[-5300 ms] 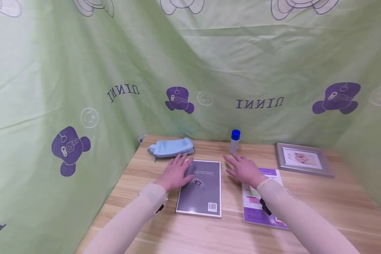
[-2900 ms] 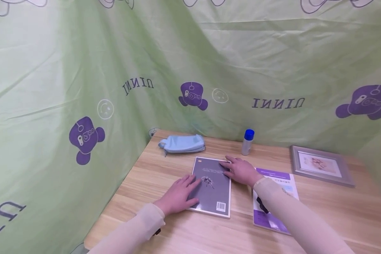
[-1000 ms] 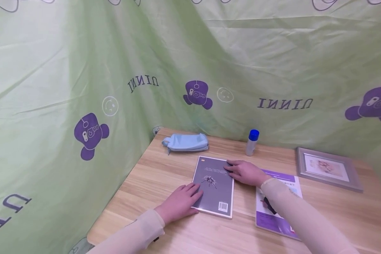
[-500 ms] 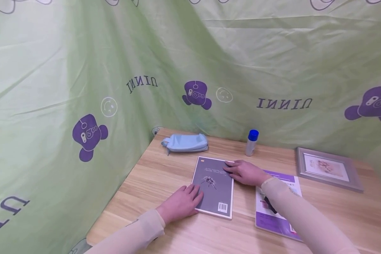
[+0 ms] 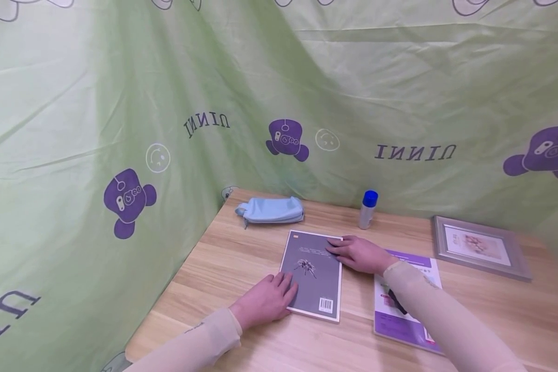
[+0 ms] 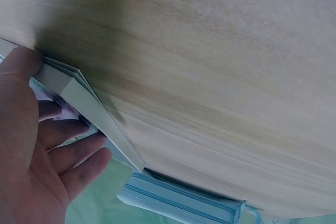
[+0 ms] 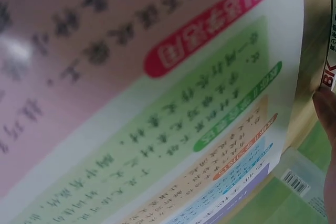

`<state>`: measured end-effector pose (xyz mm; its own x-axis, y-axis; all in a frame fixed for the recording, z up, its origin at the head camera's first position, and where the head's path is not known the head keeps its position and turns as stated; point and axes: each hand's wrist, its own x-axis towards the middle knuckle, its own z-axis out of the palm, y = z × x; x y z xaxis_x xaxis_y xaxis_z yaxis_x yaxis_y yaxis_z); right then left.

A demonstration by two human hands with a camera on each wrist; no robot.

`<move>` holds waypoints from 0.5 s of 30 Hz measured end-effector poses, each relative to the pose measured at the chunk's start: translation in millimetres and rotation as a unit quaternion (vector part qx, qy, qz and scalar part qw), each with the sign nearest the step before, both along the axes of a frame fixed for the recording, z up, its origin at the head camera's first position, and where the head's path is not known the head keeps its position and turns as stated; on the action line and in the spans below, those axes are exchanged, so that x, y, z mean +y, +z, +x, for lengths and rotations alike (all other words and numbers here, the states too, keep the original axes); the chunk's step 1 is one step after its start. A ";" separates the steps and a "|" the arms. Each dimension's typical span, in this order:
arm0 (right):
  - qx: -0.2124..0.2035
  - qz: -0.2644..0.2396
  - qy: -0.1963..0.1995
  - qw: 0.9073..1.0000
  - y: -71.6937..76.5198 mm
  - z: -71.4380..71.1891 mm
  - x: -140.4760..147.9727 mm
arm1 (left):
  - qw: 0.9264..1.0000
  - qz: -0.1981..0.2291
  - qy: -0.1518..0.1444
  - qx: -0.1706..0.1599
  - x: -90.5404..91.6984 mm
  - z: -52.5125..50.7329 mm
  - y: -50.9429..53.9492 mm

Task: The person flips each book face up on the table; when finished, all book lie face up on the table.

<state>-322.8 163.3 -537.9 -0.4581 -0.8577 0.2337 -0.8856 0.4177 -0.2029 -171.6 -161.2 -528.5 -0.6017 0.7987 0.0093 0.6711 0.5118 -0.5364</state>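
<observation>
Head view: the grey book (image 5: 313,289) is lying on the table (image 5: 232,253) between your hands. From its middle, your left hand (image 5: 262,305) is resting at eight o'clock, fingers spread on the cover, thumb meeting the near edge. Your right hand (image 5: 365,256) is reaching in at two o'clock, fingertips lying on the cover; its thumb is apparently touching the side. Neither hand seems to be pinching. You are probably steadying the book, so press lightly and evenly from both sides; favouring one corner could twist it. Watch your right sleeve (image 5: 439,305): it is crossing over the purple book (image 5: 400,325) at four o'clock.
</observation>
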 end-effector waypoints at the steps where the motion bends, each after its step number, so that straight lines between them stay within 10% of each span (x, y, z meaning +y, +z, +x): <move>1: 0.001 -0.001 0.001 1.000 -0.1 0.3 0.4 | 1.000 -0.002 -0.001 0.002 0.4 -0.1 -0.1; 15: -0.018 0.036 -0.017 0.999 4.5 4.5 -0.6 | 0.999 -0.025 -0.020 0.027 5.4 -0.8 -1.1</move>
